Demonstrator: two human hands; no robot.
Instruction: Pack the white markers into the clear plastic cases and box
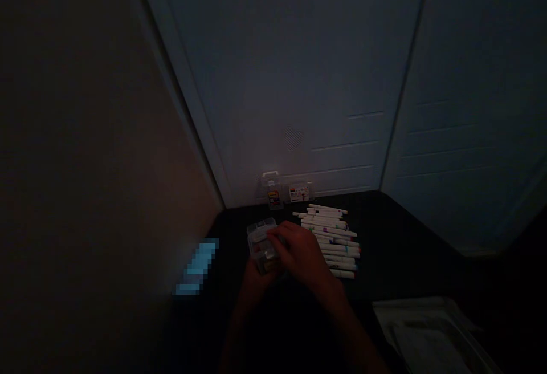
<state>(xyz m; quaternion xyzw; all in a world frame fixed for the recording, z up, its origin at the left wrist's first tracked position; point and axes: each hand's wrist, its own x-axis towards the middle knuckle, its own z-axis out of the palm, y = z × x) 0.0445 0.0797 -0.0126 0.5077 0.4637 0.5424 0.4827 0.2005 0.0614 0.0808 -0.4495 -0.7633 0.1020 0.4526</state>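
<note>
A small transparent plastic box (258, 242) is held up in front of me, over the left part of the dark table. My left hand (255, 278) grips it from below, its fingers mostly hidden in the dark. From the right, my right hand (302, 251) reaches across with bent fingers and thumb closed on the box's upper edge. The lid side looks partly raised, though the dim light blurs this. Beside my right hand lies a pile of white markers (337, 248) with coloured ends, partly covered by that hand.
Two small transparent cases with printed labels, one upright (274, 196) and one on its side (299, 192), stand against the white panel (294, 77). A bright pixelated patch (199, 265) is at left. A pale tray (427, 328) sits lower right. The dark table (397, 248) extends right.
</note>
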